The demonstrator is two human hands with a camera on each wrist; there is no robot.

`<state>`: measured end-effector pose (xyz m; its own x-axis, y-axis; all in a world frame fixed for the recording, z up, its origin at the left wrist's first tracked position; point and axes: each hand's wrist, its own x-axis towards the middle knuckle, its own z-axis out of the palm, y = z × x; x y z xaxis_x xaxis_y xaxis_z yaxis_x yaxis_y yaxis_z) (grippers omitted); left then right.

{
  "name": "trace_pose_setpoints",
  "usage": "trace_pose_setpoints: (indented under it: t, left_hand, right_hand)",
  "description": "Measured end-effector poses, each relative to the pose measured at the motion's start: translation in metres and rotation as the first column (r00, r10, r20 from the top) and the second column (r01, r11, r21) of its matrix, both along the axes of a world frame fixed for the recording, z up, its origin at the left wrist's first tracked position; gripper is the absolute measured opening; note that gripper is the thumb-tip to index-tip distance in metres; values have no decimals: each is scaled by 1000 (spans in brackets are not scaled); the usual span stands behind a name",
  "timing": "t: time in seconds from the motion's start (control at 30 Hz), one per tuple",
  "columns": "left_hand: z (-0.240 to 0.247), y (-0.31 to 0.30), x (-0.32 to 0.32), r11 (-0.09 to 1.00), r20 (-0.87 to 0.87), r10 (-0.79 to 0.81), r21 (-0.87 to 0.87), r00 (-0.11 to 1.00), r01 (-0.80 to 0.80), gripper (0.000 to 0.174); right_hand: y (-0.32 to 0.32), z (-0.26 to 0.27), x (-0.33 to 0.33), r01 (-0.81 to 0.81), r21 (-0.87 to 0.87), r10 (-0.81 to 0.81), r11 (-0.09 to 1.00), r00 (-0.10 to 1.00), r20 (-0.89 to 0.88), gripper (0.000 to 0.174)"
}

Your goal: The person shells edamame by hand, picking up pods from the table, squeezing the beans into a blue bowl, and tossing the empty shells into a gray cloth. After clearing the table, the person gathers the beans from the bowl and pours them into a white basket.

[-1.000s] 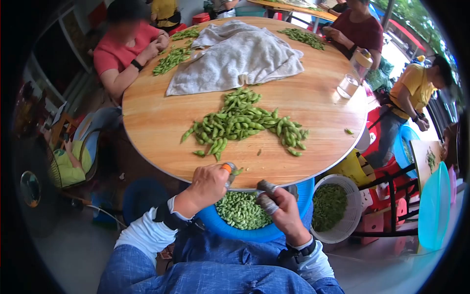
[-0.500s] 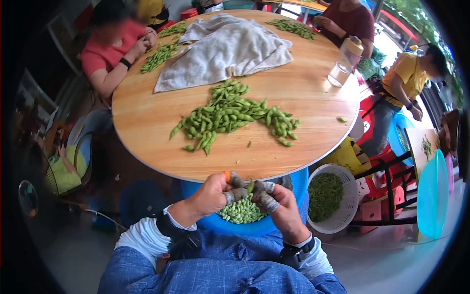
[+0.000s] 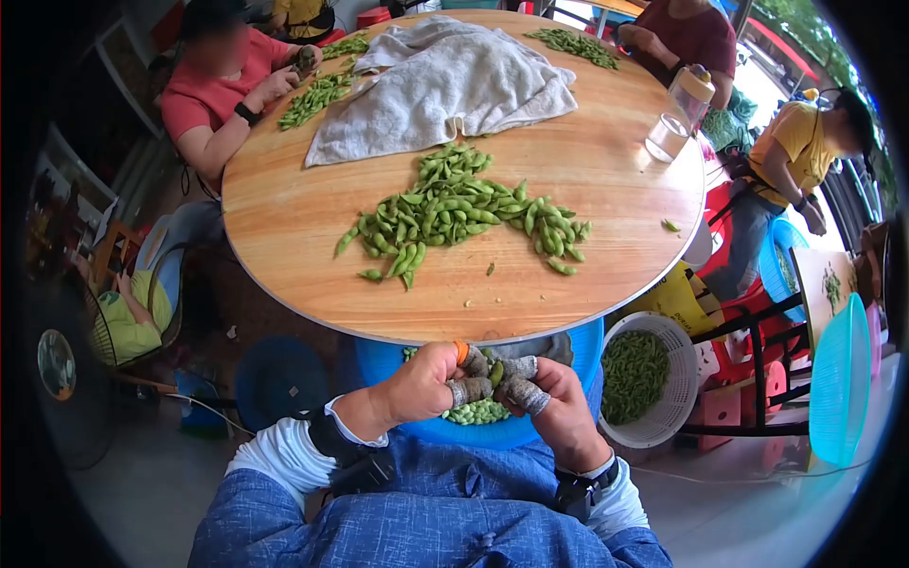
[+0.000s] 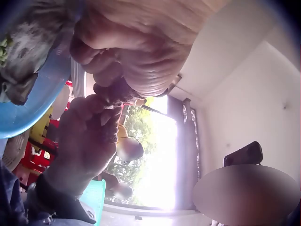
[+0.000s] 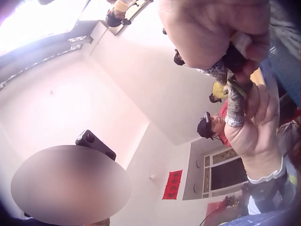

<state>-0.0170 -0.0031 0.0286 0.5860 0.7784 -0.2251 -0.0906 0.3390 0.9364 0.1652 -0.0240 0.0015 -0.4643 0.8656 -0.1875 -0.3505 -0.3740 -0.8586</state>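
Note:
My left hand (image 3: 417, 383) and right hand (image 3: 565, 417) meet just off the near table edge, fingertips wrapped in grey bands. Between them both pinch a green soybean pod (image 3: 496, 373), seen partly in the right wrist view as well, where the fingers cover much of it. An orange band (image 3: 461, 353) circles a left finger. Right under the hands sits a blue basin (image 3: 591, 364) holding pale green shelled beans (image 3: 478, 413), partly hidden by the hands. On the wooden table (image 3: 312, 246) ahead lies a heap of whole pods (image 3: 436, 213).
A white cloth (image 3: 454, 90) covers the table's middle, with a clear bottle (image 3: 672, 133) to its right. At my right stands a white basket (image 3: 677, 388) with green pods or shells. Other people sit around, one in a red shirt (image 3: 194, 99) working at another pod heap.
One second ago the hands were apart, the left at the table edge with a pod. They came together over the basin, and the right fingers now pinch that pod too.

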Motion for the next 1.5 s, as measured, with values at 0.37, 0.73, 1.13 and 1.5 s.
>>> trace_pose_setpoints:
  t: [0.37,0.73,1.13,1.5]
  left_hand:
    - [-17,2,-5,991,-64,-116,55,991,120,20]
    - [-20,-1,-2,939,-292,-16,323,956,115,20]
    - [-35,-13,5,763,-248,265,645,932,-45,8]
    - [-38,-14,-2,946,-164,126,316,978,-69,11]
  right_hand:
    - [-4,-5,-3,-14,52,17,999,999,-40,17]
    - [-5,-8,-8,90,85,-92,992,996,13,17]
    - [-3,-20,-9,105,83,-92,991,984,-154,21]
    - [-1,-25,-12,50,240,-72,970,994,86,17]
